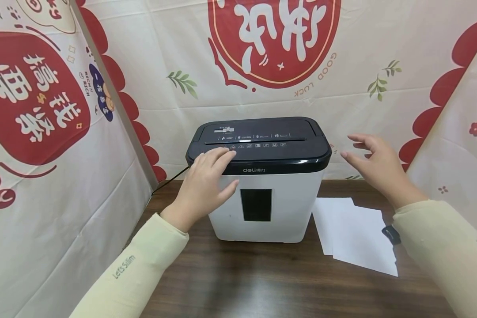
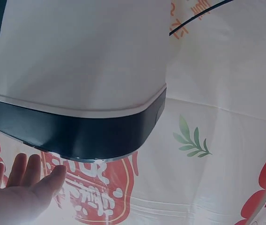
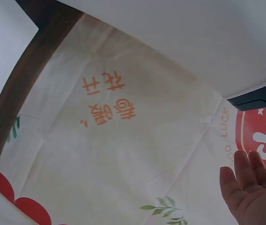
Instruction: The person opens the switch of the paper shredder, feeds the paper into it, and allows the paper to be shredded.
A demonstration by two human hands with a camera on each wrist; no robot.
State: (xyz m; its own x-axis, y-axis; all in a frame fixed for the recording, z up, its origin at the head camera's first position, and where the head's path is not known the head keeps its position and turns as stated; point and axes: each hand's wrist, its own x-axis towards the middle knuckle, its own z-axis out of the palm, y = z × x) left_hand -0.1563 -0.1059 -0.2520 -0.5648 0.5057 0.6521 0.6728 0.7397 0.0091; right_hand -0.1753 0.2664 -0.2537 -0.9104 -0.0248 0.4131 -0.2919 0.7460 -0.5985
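A paper shredder (image 1: 278, 203) with a white body and black top stands on the wooden table, a narrow feed slot running across its lid. My left hand (image 1: 206, 181) is at the shredder's front left edge, fingers loosely extended and nothing in them; whether it touches the lid is hard to tell. In the left wrist view the same hand (image 2: 23, 192) is beside the black rim. To the right of the shredder my right hand (image 1: 375, 165) hovers in the air, fingers slightly bent, holding nothing. The right wrist view shows this hand (image 3: 257, 187) apart from the shredder's black corner.
White sheets of paper (image 1: 361, 238) lie overlapping on the table (image 1: 238, 282) right of the shredder. A small dark object (image 1: 391, 235) sits by the right sleeve. A black cord (image 1: 168, 180) runs left from the shredder. Printed cloth (image 1: 151, 53) hangs behind and at both sides.
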